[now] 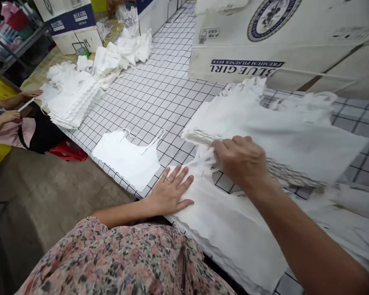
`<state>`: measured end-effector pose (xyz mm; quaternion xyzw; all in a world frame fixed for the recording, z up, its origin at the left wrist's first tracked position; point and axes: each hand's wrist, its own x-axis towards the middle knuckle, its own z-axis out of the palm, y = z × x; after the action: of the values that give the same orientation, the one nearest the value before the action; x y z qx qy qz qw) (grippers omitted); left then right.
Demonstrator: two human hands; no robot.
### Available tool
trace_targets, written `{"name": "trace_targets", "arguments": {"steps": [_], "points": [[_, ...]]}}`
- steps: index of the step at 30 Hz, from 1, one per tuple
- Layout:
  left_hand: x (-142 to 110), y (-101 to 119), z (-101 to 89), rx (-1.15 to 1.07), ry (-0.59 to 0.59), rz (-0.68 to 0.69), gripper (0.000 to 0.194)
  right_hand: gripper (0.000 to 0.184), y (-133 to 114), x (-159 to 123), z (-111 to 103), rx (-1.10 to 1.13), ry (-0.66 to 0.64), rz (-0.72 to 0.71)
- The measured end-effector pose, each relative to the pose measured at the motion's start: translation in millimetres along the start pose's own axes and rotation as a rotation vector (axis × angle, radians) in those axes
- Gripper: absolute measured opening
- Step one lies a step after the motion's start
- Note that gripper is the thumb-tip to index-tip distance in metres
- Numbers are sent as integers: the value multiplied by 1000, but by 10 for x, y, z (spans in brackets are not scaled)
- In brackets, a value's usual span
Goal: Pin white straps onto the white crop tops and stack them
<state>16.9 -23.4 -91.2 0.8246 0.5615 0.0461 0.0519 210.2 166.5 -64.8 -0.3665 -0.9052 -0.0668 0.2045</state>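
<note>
My left hand (pixel 170 190) lies flat with fingers spread on a stack of white garment pieces (pixel 233 233) at the table's near edge. My right hand (pixel 241 162) is curled over the thin straps at the top of that stack, fingers pinched on them. Just beyond it lies a second pile of white scalloped pieces (pixel 279 131). A single white strappy top (pixel 127 157) lies flat to the left of my left hand.
The table has a white cloth with a black grid (pixel 160 90). A "Blue Girl" carton (pixel 279 41) stands at the back right. Another person's hands (pixel 15 106) work at the far left beside a tall stack of white pieces (pixel 75 102). Crumpled white cloth (pixel 123 55) lies behind.
</note>
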Motion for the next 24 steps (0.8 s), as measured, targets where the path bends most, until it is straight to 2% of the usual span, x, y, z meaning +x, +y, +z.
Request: {"name": "trace_targets", "arguments": {"steps": [4, 8, 11, 13, 15, 17, 20, 22, 24], "points": [[7, -91, 9, -62, 0, 29, 83, 31, 313, 219, -236, -15, 13, 198], [42, -191, 55, -123, 18, 31, 80, 27, 572, 420, -372, 199, 120, 309], [68, -244, -5, -242, 5, 28, 81, 31, 600, 475, -433, 420, 193, 327], [118, -281, -133, -430, 17, -3, 80, 35, 513, 463, -480, 512, 236, 305], [230, -323, -324, -762, 32, -90, 72, 37, 354, 417, -535, 543, 291, 238], [410, -367, -536, -1223, -28, -238, 63, 37, 144, 339, -590, 504, 350, 122], [728, -414, -791, -1836, -335, -463, 63, 33, -198, 155, -640, 314, 439, -150], [895, -416, -879, -2028, -455, -574, 56, 27, -387, -8, -636, 126, 478, -339], [987, -392, -909, -2090, -405, -652, 38, 23, -513, -192, -615, -12, 456, -455]]}}
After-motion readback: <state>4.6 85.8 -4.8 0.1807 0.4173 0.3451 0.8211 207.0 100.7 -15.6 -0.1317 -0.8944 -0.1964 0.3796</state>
